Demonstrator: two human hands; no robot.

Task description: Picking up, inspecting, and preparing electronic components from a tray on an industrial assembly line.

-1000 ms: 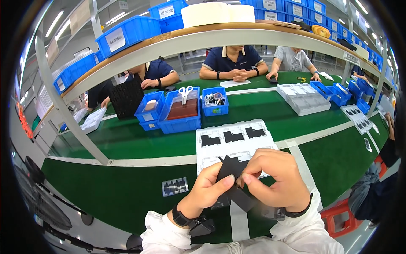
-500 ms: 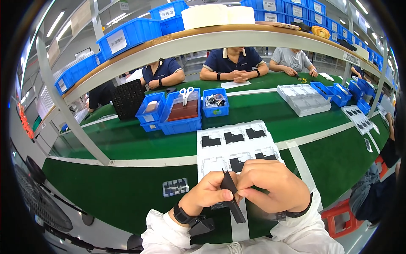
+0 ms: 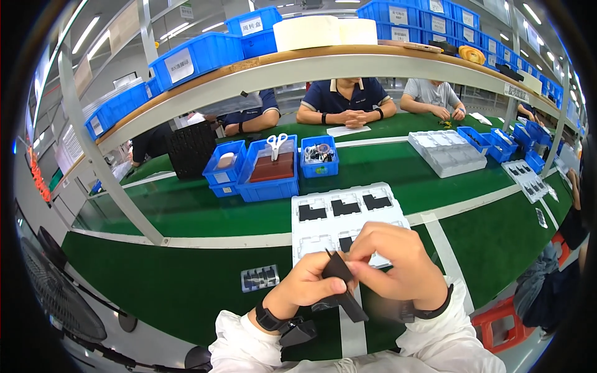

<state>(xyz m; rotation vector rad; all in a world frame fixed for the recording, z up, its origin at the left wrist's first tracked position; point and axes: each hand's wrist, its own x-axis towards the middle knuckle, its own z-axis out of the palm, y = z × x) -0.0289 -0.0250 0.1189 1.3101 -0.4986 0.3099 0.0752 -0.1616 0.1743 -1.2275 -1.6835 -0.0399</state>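
Note:
My left hand holds a thin black bent plate between thumb and fingers, tilted with its lower end toward me. My right hand is closed in a pinch at the plate's upper right edge; whatever lies between those fingertips is hidden. Beyond my hands lies a white moulded tray with black L-shaped pieces in several of its pockets. My right hand covers part of the tray's near row. A small clear pack with dark strips rests on the green mat to the left.
Blue bins stand past the tray, one with white scissors. A stack of white trays sits further right. Overhead runs a shelf carrying more bins. Co-workers sit across the bench. A fan is at left, a red stool at right.
The black plate has turned, showing more of its broad face. My right hand has shifted slightly left and up, still pinched at the edge. The left hand keeps its grip.

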